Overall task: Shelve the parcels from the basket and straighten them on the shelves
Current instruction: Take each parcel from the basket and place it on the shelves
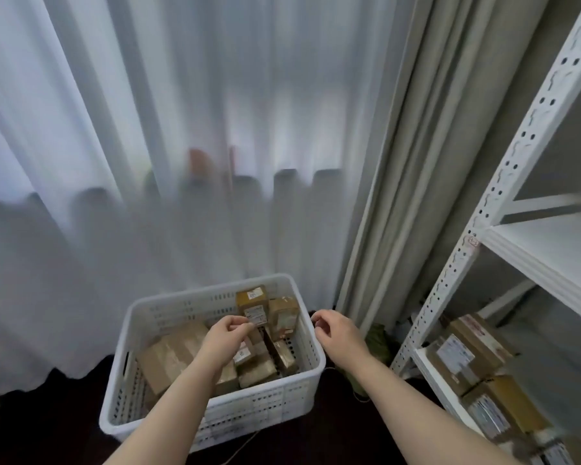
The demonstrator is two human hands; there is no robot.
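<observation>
On the left, we look at a sheer white curtain point(114, 162) hanging down to a dark floor point(47, 431). Below centre, a white perforated plastic basket point(265, 404) sits on that floor with brown cardboard parcels inside. A large flat parcel point(171, 354) lies in its left half, and smaller ones crowd the right half.

Our left hand point(227, 337) reaches in over the middle of the basket. Its fingers are curled, and its thumb and fingertips meet at the labelled face of a small upright parcel point(254, 302) standing against the far wall. We cannot tell whether it actually grips that parcel or only touches it.

Our right hand point(336, 332) hovers just outside the basket's right rim, level with the left hand. Its fingers are loosely curled and it holds nothing. The upright parcel stands between the two hands, nearer the left.

Further right hangs a beige curtain point(416, 162). Beyond it is a white metal shelving unit point(503, 169), with more labelled shelved parcels point(467, 350) packed side by side on its low shelf.
</observation>
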